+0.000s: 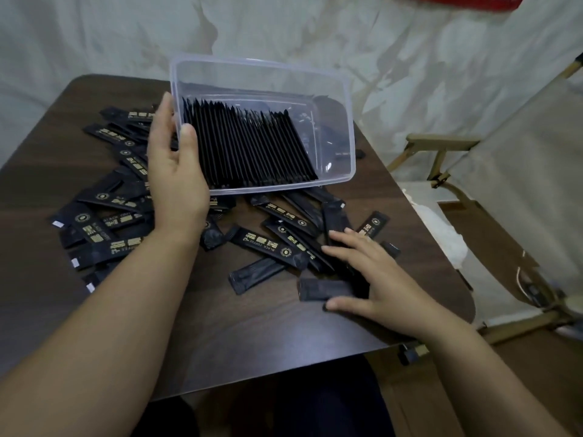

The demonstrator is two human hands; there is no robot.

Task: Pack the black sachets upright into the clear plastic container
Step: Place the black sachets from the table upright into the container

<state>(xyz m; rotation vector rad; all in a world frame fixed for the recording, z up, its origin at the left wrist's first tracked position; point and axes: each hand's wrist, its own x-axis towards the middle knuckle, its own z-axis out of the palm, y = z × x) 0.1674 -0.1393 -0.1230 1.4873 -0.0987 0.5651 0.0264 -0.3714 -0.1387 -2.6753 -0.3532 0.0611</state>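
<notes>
On the bench [220, 335] at 12 o'clock | clear container [347, 121] tilted, likely light and thin-walled; left grip [176, 171] clasps its 9 o'clock rim | packed row [246, 143] stands inside | loose sachets [268, 244] at 4 o'clock: probably light, slick, limp, so pinch mid-length | right grip [378, 279] spread flat on them, holding none

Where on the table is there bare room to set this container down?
Barest: the near strip of table between the two forearms, this side of the loose sachets. A smaller patch lies at the far left corner, behind the left pile. Crowded: under the container and around the right hand.
</notes>
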